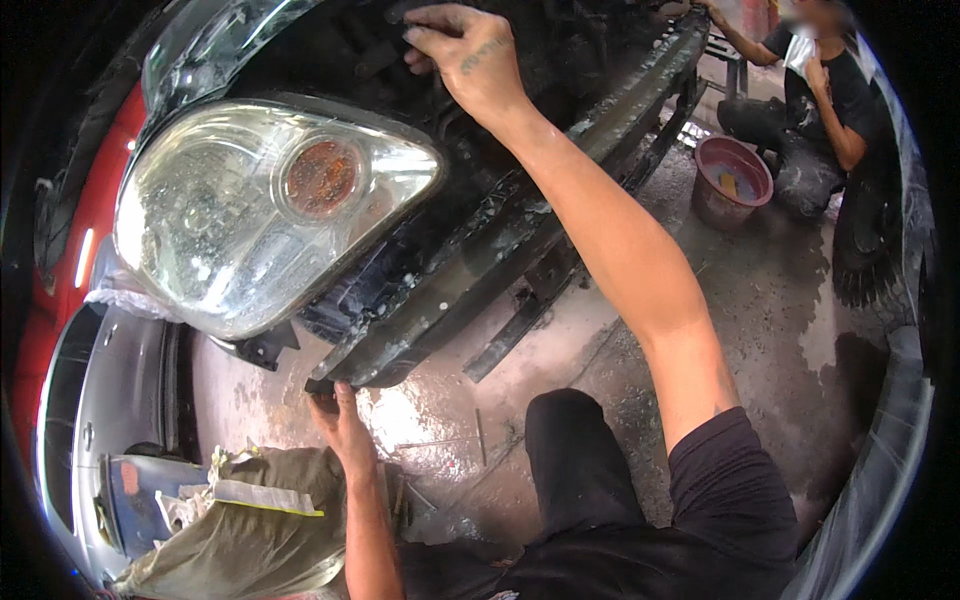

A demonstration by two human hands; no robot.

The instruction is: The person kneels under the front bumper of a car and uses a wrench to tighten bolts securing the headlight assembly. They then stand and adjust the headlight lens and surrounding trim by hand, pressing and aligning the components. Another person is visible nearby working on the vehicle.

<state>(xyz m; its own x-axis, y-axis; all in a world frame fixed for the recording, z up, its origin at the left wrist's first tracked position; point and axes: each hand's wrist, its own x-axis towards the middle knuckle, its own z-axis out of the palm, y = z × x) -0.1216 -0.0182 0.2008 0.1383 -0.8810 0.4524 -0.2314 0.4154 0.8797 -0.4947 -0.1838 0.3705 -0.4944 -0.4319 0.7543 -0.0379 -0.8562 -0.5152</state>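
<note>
My left hand (345,430) is closed on the near lower end of a dark bumper beam (450,290), its thumb up against the edge. Water drops and whitish grime cover the beam, which runs away to the upper right. My right hand (470,60) reaches up over the dark engine bay, its fingers curled in a pinch near the top edge of the view. What it pinches, if anything, is too dark to make out. Between my hands sits a wet headlight (230,210) with an orange turn-signal bulb section (320,178).
At the upper right a person in dark clothes (800,110) crouches beside a reddish bucket (733,185) and a tyre (868,235). Lower left, a brown cloth (250,530) lies near a blue container (140,495) and a grey car panel (135,380). The floor (430,440) is wet.
</note>
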